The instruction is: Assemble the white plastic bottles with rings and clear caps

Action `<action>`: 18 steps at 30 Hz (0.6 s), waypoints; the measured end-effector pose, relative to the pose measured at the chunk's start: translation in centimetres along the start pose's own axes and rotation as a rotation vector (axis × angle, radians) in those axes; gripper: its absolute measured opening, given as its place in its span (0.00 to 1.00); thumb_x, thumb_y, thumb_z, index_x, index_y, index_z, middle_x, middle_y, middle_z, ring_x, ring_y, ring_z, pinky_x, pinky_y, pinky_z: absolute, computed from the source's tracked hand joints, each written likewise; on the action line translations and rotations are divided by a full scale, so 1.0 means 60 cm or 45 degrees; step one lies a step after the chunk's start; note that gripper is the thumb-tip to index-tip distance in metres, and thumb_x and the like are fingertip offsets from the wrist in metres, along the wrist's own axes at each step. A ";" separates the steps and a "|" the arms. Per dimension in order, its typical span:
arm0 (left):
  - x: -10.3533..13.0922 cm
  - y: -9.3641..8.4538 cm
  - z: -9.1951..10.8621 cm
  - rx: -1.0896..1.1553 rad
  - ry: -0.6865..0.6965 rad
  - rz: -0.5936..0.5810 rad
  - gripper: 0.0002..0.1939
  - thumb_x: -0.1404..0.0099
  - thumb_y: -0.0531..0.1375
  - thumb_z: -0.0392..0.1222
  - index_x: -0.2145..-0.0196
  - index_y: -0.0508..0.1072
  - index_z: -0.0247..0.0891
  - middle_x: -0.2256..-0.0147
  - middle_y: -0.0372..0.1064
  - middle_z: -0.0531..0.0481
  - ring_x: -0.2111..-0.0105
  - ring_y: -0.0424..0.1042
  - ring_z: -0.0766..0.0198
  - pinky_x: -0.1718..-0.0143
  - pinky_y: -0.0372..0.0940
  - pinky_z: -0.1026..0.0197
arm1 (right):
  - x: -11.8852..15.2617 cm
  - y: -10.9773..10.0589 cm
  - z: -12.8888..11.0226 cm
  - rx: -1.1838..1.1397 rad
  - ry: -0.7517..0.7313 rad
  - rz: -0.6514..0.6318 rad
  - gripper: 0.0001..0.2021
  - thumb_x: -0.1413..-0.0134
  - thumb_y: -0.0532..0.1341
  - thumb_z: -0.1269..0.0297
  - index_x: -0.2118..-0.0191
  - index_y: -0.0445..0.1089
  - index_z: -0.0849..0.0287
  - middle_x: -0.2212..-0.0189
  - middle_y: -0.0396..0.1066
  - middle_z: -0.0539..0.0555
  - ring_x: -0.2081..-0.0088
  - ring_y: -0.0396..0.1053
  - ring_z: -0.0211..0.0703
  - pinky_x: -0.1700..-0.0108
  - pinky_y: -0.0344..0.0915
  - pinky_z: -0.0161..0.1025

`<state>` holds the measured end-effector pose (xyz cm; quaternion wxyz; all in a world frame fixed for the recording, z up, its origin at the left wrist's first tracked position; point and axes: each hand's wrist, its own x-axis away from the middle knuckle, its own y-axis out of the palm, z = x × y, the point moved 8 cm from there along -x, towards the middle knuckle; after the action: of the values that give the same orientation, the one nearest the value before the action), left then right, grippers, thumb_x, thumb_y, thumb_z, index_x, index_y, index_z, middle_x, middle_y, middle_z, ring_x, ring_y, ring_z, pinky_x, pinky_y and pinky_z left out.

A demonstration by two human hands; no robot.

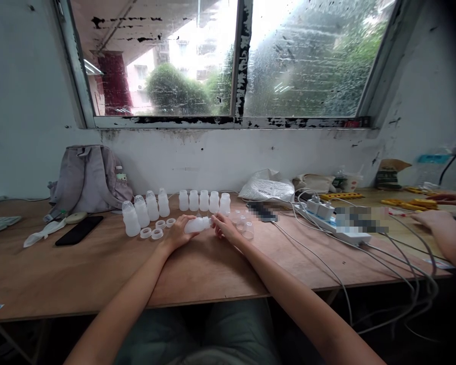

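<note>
A frosted white baby bottle point(194, 225) lies tilted on its side above the table, its neck end pointing right. My left hand point(177, 231) is wrapped round the bottle's body. The fingers of my right hand point(225, 226) are closed at its top end, where small details are hidden. Left of my hands, several bottles with clear domed caps point(130, 221) stand in a slanting row. White collar rings point(157, 233) lie between them and my left hand. Behind my hands is a row of uncapped bottles point(204, 201). Clear caps point(248, 231) sit just right of my right hand.
A black phone point(79, 230) and a grey backpack point(89, 177) are on the left. To the right lie a plastic bag point(268, 186), a power strip point(342, 230) and trailing cables. Another person's hand point(429, 220) rests at the far right, near yellow objects point(414, 204).
</note>
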<state>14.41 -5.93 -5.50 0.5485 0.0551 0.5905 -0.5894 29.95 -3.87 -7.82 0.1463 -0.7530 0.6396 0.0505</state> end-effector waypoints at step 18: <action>0.006 0.018 0.028 -0.313 0.182 -0.010 0.23 0.41 0.53 0.49 0.49 0.59 0.38 0.58 0.66 0.43 0.58 0.66 0.55 0.58 0.62 0.54 | -0.005 0.004 0.005 -0.195 0.106 0.017 0.13 0.57 0.61 0.59 0.67 0.68 0.65 0.79 0.67 0.53 0.80 0.64 0.34 0.82 0.60 0.30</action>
<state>16.02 -7.09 -5.96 0.5054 0.0269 0.6960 -0.5094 29.69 -3.52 -8.09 0.0613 -0.7591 0.6444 0.0688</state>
